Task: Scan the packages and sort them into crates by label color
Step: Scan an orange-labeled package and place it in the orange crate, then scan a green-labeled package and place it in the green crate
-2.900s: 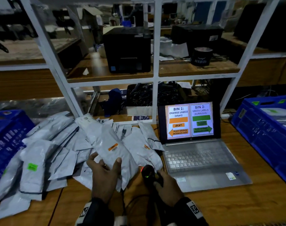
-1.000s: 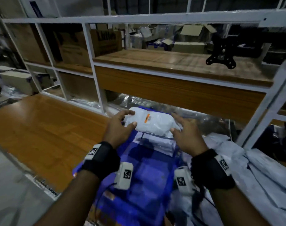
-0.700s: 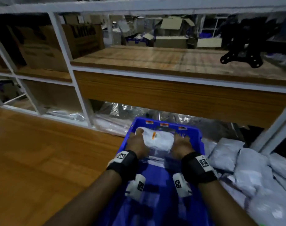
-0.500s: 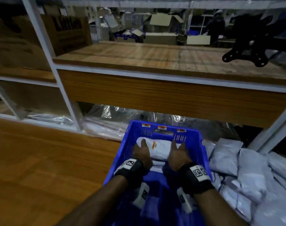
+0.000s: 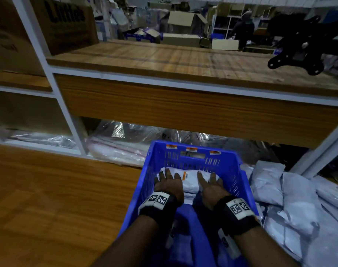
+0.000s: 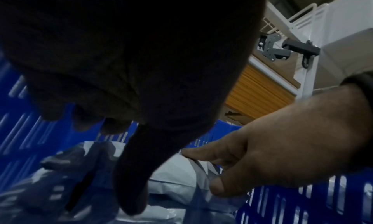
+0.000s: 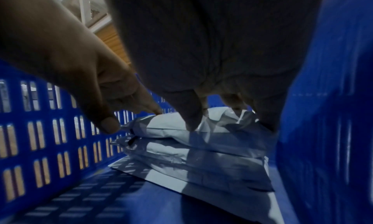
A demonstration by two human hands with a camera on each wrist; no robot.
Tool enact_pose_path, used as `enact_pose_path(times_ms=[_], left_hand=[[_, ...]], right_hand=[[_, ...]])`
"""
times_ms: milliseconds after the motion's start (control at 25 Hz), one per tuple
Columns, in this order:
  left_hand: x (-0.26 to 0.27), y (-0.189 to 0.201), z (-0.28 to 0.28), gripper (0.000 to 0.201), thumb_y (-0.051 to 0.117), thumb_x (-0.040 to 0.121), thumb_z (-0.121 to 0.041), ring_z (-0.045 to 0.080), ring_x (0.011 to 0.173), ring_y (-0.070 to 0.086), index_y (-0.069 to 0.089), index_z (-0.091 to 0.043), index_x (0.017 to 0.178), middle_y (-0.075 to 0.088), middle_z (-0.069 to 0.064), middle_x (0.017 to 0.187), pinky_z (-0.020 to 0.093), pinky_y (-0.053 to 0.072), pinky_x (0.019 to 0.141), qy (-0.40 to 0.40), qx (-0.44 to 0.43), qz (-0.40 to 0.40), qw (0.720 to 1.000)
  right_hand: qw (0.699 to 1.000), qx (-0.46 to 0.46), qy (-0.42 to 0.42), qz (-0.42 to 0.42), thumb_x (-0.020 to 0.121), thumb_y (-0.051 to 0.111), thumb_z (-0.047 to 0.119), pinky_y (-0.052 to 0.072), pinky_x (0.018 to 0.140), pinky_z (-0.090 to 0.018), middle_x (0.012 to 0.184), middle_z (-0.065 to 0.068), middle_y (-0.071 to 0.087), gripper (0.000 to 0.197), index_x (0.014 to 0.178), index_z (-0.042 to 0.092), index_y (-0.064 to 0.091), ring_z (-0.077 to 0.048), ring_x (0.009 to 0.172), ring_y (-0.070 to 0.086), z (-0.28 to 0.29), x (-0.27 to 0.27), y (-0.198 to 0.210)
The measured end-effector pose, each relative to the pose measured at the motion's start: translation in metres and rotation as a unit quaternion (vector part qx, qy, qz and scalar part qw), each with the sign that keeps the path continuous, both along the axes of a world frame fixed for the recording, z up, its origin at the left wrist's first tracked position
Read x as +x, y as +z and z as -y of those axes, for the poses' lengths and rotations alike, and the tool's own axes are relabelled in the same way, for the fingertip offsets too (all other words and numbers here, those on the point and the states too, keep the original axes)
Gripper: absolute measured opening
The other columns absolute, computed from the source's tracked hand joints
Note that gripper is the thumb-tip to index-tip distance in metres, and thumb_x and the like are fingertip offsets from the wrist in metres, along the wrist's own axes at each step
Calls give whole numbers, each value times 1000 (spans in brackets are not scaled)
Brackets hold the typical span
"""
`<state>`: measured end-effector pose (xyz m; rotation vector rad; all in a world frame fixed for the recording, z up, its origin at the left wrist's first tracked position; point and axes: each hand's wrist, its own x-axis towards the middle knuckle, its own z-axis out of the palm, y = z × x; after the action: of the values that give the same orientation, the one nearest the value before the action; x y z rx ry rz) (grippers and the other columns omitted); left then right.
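The orange-labelled package is down inside the blue crate, sitting on top of a small stack of other mailers at the far end. Both hands lie flat on it with fingers stretched out, left hand on its left part and right hand on its right, pressing rather than gripping. From the right wrist view the fingertips just touch the top skin of the bag, nothing curled round it.

Progress-wise, this one looks as good as sorted: orange tags run along the crate's far rim, and that matches the label. There's plenty left though, judging by the heap of unsorted packages on the worktop just right of the crate. It can't be told from here whether those have been scanned.

Material stuff: the mailers are thin grey-white poly film, crinkly, slightly glossy, puffed like soft pillows, so they'd squash and slide easily. The crate is rigid moulded plastic with slotted walls and a perforated floor. The worktop is smooth wood-grain laminate, and crumpled clear plastic sheeting is stuffed under the shelf behind.
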<state>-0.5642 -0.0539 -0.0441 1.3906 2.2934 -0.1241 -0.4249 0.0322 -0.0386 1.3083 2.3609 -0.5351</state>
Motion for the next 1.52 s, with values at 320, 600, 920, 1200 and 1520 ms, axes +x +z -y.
enact_pose_path(times_ms=[320, 600, 920, 1200, 1520], left_hand=[[-4, 3, -1, 93, 62, 100, -23, 48, 159, -10, -1, -6, 166, -16, 27, 171, 60, 2, 128, -24, -30, -21, 999], [-2, 28, 2, 55, 65, 94, -17, 39, 146, 42, 48, -20, 147, 41, 17, 160, 54, 40, 117, 39, 137, 28, 989], [42, 118, 29, 26, 66, 100, -12, 11, 103, 69, 68, -35, 113, 69, -10, 123, 34, 57, 85, 19, 568, 191, 800], [199, 183, 40, 14, 71, 99, -26, 4, 88, 68, 71, -31, 112, 71, -16, 113, 30, 54, 82, -79, 497, 255, 826], [333, 110, 16, 45, 51, 92, -20, 37, 131, 58, 56, -20, 137, 60, 15, 142, 45, 48, 108, -68, 145, 105, 982]], right_hand=[[1000, -7, 0, 30, 104, 45, 21, 14, 124, -61, 168, -23, -15, 83, 162, 35, -13, -53, 153, -1, -6, -3, -6], [997, 27, -22, -63, 101, 53, 45, 27, 122, -54, 167, -27, 9, 81, 164, 28, 5, -50, 150, 21, 3, 1, 21], [916, 58, -53, -394, 102, 58, 44, 49, 102, -36, 132, -5, 67, 49, 147, 23, 54, -19, 116, 63, 58, 85, 144], [868, 114, -210, -436, 100, 64, 35, 55, 91, -35, 107, -1, 75, 31, 128, 21, 69, -12, 95, 70, 83, 273, 127], [917, 66, -278, -277, 89, 72, 44, 44, 76, -36, 109, -16, 64, 40, 109, 17, 50, -37, 107, 62, 63, 389, 14]])
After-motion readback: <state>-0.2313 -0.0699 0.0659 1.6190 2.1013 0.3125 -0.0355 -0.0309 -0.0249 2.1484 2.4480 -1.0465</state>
